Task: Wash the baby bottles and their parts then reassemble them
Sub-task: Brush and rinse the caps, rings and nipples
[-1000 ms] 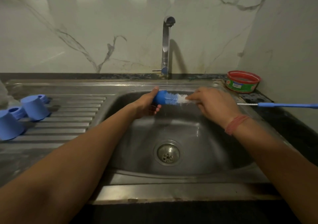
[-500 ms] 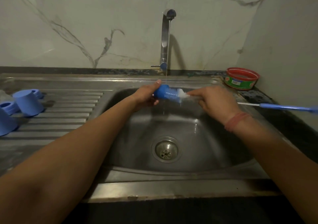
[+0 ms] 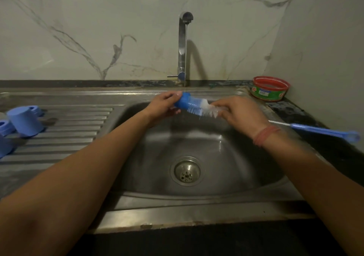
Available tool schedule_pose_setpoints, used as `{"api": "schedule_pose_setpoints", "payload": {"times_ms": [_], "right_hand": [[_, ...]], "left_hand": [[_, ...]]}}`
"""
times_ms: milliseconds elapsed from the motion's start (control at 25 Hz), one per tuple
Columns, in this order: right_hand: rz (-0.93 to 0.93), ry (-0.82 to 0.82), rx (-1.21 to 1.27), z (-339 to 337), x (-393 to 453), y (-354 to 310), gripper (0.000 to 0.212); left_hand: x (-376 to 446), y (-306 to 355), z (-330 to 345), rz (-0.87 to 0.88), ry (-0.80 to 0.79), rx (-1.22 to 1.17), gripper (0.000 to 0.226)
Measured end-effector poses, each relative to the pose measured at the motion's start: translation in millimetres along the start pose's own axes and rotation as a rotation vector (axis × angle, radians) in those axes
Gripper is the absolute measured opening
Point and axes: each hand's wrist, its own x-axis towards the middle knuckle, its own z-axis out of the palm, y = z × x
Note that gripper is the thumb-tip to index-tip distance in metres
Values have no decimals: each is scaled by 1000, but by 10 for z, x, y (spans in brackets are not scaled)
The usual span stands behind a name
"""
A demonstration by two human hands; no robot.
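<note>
You are holding the blue part (image 3: 182, 100) over the back edge of the sink (image 3: 226, 157), right under the thin stream from the tap (image 3: 184, 45). Your left hand (image 3: 164, 106) is making the grip on it, fingers and thumb curled round its closed end. Your right hand (image 3: 238, 114) is pinching the brush (image 3: 201, 109) at its wire neck, just behind the bristles, and the long blue handle is sticking out past your wrist over the right edge of the surface (image 3: 295, 116). The bristle head is lying mostly outside the part, with only its tip at the mouth; how far it reaches inside you cannot tell from here.

To do this step well, you are probably best pushing the bristles fully in and twisting the part with the left hand against the brush, so the inner wall and the rim both get scrubbed. Keeping the mouth tilted toward the stream should let water flush the foam out as you go. Holding the neck so close gives control, but the wet wire may slip.

The caps (image 3: 24, 122) are lying on the ribbed drainer at the left edge, well apart from your hands, and a red tub (image 3: 269, 88) is sitting in the back right corner
</note>
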Motion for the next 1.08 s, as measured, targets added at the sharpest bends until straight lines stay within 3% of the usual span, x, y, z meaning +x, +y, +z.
{"api": "schedule_pose_setpoints", "payload": {"times_ms": [120,200,240,320,400,520,600,680,760,800,920,1080], "right_hand": [[-95,110,-135,-35,-27,-94,41],[-73,127,-139,-20,-20,-62,40],[-22,99,-91,-1,-6,-36,38],[125,-33,97,31,44,27,38],[192,-110,190,44,63,67,38],[43,15,40,39,36,52,36],[-52,108,-76,13,-6,-17,39],[-91,178,-152,-35,-18,-69,41],[-76,200,-176,-47,-17,-75,39],[-33,170,-141,-34,-8,-55,38],[129,-19,78,38,58,29,37],[170,2,53,47,98,61,38]], "left_hand": [[22,-47,15,-70,118,118,51],[63,-87,-24,-30,8,-44,28],[79,-98,-59,6,-50,-122,21],[119,-97,-105,78,-113,-196,41],[130,-88,-101,113,-114,-194,45],[39,-30,-34,43,-27,-11,26],[17,-26,20,-65,70,82,50],[32,-41,29,-114,72,37,53],[56,-52,-18,-63,-12,-102,33],[74,-56,-63,-11,-58,-147,26],[118,-76,-115,112,-82,-191,40],[136,-74,-40,91,12,-156,34]]}}
